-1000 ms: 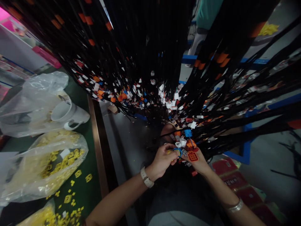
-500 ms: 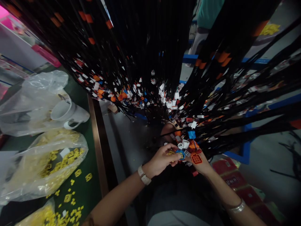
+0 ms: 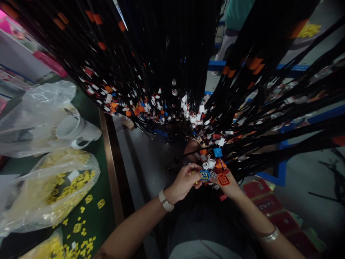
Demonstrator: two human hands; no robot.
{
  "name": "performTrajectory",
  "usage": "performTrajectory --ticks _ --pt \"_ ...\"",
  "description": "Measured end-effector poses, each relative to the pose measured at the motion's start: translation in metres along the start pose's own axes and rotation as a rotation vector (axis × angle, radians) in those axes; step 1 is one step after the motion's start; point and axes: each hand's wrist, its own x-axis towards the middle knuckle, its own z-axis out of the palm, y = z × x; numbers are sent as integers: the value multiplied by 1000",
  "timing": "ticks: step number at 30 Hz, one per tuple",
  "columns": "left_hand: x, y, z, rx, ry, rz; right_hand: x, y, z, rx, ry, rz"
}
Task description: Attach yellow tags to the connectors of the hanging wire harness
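Note:
My left hand (image 3: pixel 184 182) is closed, with bits of small yellow plastic pieces (image 3: pixel 194 173) showing between its fingers. Its thumb tip touches a round-edged blue connector (image 3: pixel 205 175), which has a yellow grid-like insert in its face. My right hand (image 3: pixel 231 187) is closed around a bunch of wire connectors, its fingers mostly hidden behind them. Among these are an orange-red connector (image 3: pixel 223 180) with a grid of holes, white connectors (image 3: pixel 211 164) and a blue square connector (image 3: pixel 217 152). Black cables run up from the bunch.
Dense black cable bundles (image 3: pixel 167 46) hang ahead, ending in many coloured connectors. On the green table (image 3: pixel 104 194) at left lie a plastic bag of yellow pieces (image 3: pixel 81 183), loose yellow pieces and a white mug (image 3: pixel 78 129). A blue frame (image 3: pixel 281 169) stands right. Another person (image 3: pixel 238 14) is beyond.
My left thumb has drawn back a little from the blue connector. The connector's face has turned toward me, and the yellow insert in it now shows fully.

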Motion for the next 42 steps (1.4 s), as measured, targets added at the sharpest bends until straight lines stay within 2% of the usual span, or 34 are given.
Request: performTrajectory --ticks 4,9,11,19,24,25,27,30,32,36,42 --pt "0 4 -1 5 5 -29 0 -2 1 -16 -9 -11" --pt "-3 12 -8 -44 -89 -128 1 -6 3 -12 8 -34" --pt "-4 12 -9 -52 -98 -112 2 -5 3 -6 2 -30" --pt "-3 2 -1 -24 -11 -28 2 0 2 -56 28 -41" --pt "-2 7 -11 44 -71 -83 2 -5 4 -26 13 -18" --pt "-1 10 -15 65 -60 -91 2 -5 5 -30 18 -24" --pt "0 17 -22 91 35 -70 3 -5 6 -49 43 -45" --pt "0 31 -32 21 153 1 4 -3 6 -78 62 -65" --pt "-2 39 -35 -67 116 21 4 -2 6 -90 55 -69" --pt "-11 48 -34 -154 -42 13 6 -4 8 -107 25 -72" --pt "-19 44 -23 -211 -219 -101 11 -11 17 -136 57 -60"
